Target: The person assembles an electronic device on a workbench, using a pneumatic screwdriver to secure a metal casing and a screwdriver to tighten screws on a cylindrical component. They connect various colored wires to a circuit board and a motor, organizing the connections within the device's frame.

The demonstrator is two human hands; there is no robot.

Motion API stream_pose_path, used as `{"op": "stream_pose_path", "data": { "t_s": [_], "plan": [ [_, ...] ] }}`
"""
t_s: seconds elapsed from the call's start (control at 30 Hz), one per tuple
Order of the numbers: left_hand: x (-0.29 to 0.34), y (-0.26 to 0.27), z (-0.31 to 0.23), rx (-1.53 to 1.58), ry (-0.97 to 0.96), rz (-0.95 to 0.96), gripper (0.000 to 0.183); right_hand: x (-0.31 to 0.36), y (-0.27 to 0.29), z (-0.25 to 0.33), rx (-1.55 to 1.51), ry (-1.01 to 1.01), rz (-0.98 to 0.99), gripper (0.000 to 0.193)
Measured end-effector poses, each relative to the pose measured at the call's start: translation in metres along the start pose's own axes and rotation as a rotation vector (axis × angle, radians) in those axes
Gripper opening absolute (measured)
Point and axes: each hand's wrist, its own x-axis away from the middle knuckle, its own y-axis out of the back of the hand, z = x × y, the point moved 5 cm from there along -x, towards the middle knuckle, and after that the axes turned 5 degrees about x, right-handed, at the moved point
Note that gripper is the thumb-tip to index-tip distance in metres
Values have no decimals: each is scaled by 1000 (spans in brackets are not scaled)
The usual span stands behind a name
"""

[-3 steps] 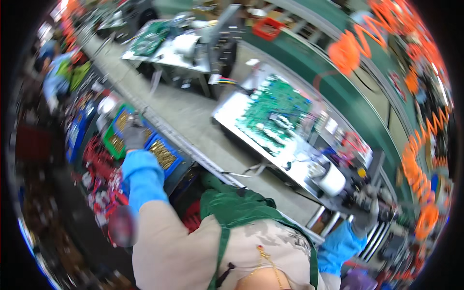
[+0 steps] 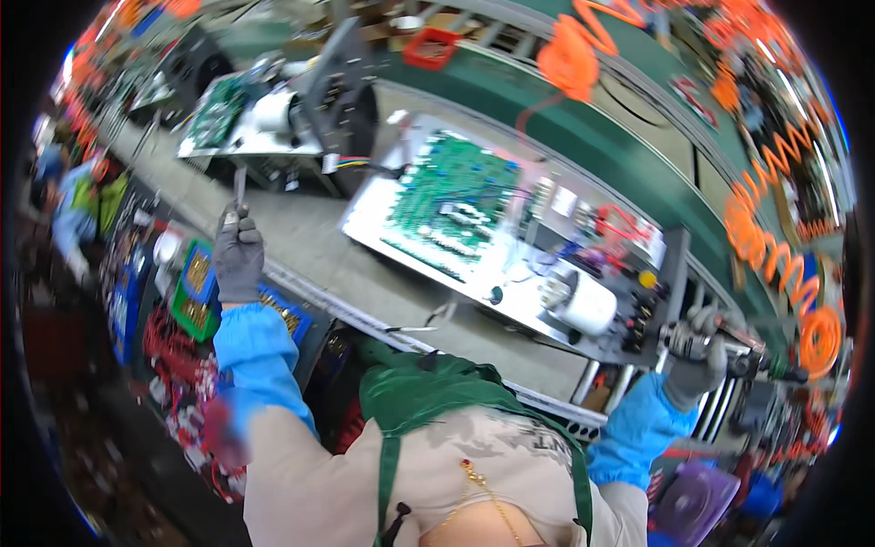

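My left hand (image 2: 239, 260), in a grey glove, is lifted at the bench edge beside the parts bins. Its fingers are curled with the tips together; whatever they hold is too small to make out. Below it are a green bin (image 2: 194, 314) and a blue bin (image 2: 293, 321) of small brass-coloured fasteners. At the far right my gloved right hand (image 2: 697, 376) is wrapped round a metal pneumatic screwdriver (image 2: 729, 345), partly hidden by the fingers. Between the hands lies a metal chassis plate (image 2: 360, 223) carrying a green circuit board (image 2: 447, 196) and a white cylinder (image 2: 591, 304).
A second chassis assembly (image 2: 273, 114) stands at the upper left. Orange coiled hoses (image 2: 761, 223) hang on the right. A red tray (image 2: 430, 48) sits at the back on the green belt. Bundles of red wires (image 2: 178, 360) lie left of my arm. A person (image 2: 82, 214) is far left.
My left hand has come up out of the fastener bins toward the bench, its fingers now curled. The whole view has swung, shifting the chassis leftward. My right hand stays at the right end.
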Motion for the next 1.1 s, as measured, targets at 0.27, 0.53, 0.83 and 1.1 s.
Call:
{"op": "stream_pose_path", "data": {
  "t_s": [0.27, 0.53, 0.83, 1.1],
  "plan": [
    [156, -302, 252, -352, 688, 704, 34, -38, 41, 83, -698, 91, -269, 34],
    [218, -346, 316, -199, 891, 628, 36, -44, 81, 73, -765, 110, -382, 33],
    [228, -357, 337, -266, 800, 615, 38, -44, 110, 48, -778, 84, -455, 34],
    [231, -356, 353, -399, 691, 599, 41, -40, 119, 39, -823, 54, -401, 32]
  ]
}}
